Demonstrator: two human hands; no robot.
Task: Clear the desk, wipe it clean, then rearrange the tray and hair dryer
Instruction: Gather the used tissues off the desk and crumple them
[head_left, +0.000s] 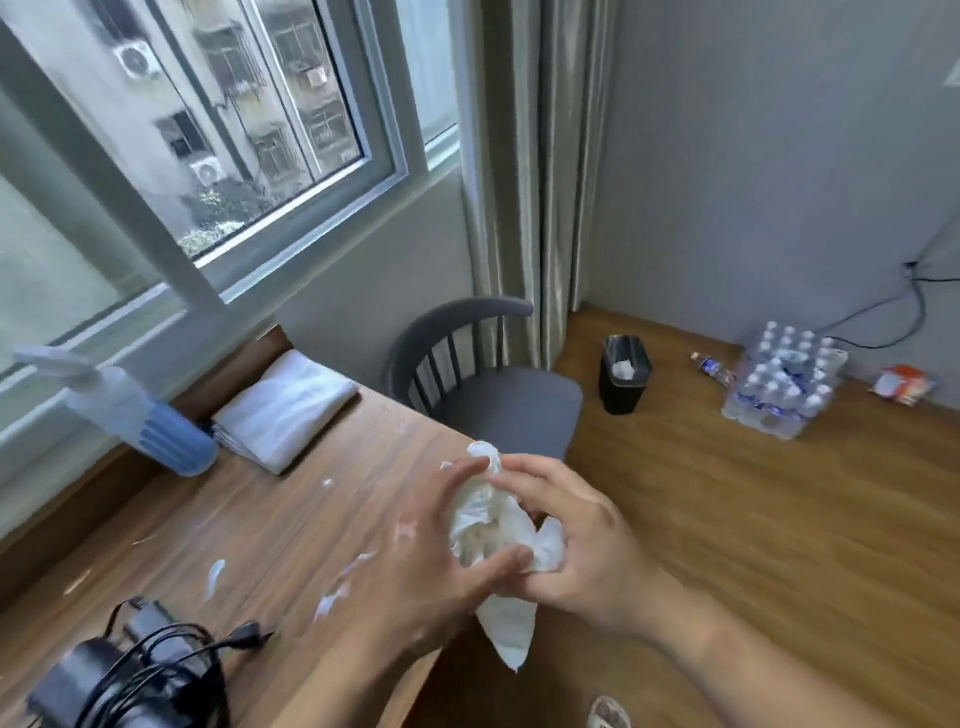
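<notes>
Both hands hold a crumpled wad of white tissue (498, 525) above the right edge of the wooden desk (270, 525). My left hand (421, 566) cups it from the left with thumb and fingers round it. My right hand (576, 540) pinches it from the right. Several small white paper scraps (215, 574) lie scattered on the desk. The black hair dryer (98, 686) with its tangled cord lies at the desk's near left corner. A folded white cloth (285, 405) lies at the desk's far end by the window.
A spray bottle (140, 415) with a blue base stands left of the cloth. A grey chair (488, 384) is at the desk's far end. On the floor are a black waste bin (623, 374) holding tissue and a pack of water bottles (784, 384).
</notes>
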